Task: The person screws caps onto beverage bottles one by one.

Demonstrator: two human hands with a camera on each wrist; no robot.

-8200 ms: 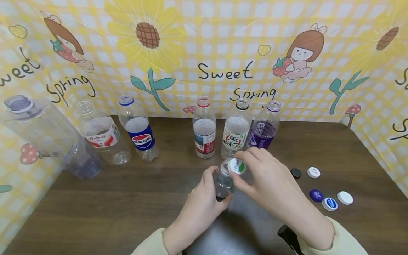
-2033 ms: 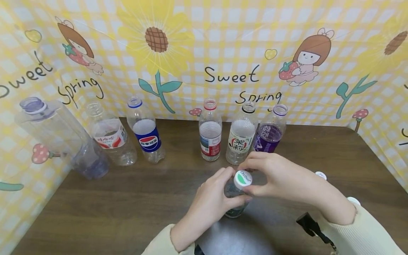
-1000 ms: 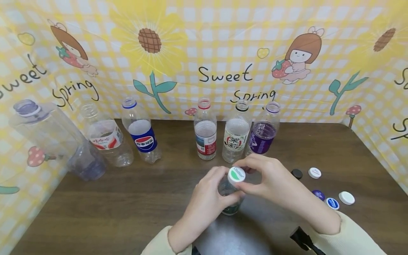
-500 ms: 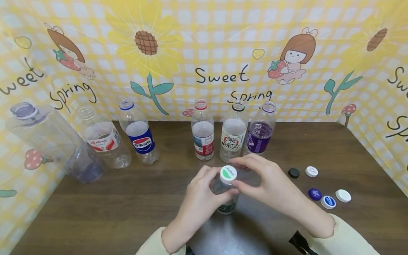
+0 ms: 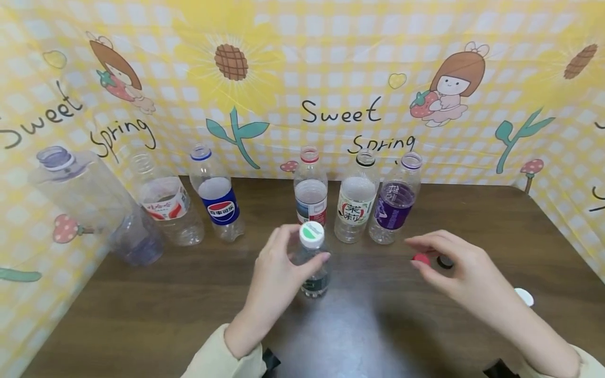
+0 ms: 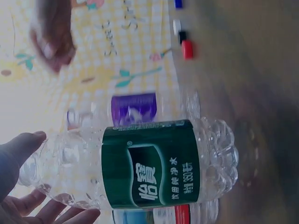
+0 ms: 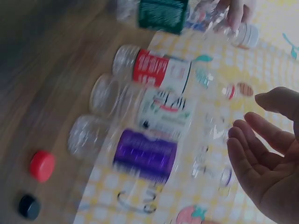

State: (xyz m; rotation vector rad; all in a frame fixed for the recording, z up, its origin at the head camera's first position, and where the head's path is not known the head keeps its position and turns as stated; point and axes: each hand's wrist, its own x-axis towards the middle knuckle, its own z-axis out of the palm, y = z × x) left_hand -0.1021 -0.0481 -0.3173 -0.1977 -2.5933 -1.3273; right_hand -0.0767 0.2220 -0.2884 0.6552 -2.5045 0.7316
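Checked yellow cloth (image 5: 340,68) behind; capped bottle (image 6: 145,165) before the red-labelled bottle (image 5: 310,193).
Left hand (image 5: 274,275) grips the capped bottle; right hand (image 5: 468,275), empty and wide, hangs right of the red-labelled bottle. Light pressure best avoids denting.

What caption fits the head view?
Left hand grips a white-capped clear plastic bottle; right hand hovers, a round red plastic cap visible beyond it.

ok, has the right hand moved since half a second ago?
Yes, rightward: in the head view the right hand hid the base of the purple-labelled bottle; now it's clear to its right.
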